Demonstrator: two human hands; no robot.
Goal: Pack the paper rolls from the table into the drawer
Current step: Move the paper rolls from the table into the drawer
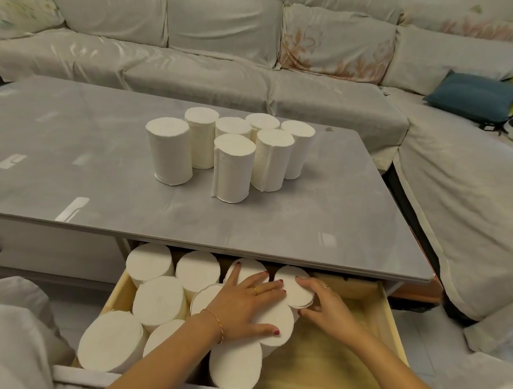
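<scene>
Several white paper rolls stand upright in a cluster on the grey table. Below the table's front edge the wooden drawer is pulled out, and several rolls stand packed in its left half. My left hand lies flat with spread fingers on top of the rolls in the drawer's middle. My right hand grips the edge of a tilted roll at the right end of the packed group, fingers curled around its rim.
The drawer's right half shows a bare wooden floor. A covered sofa wraps around the back and right of the table, with a blue cushion on it. A closed drawer front sits at the left.
</scene>
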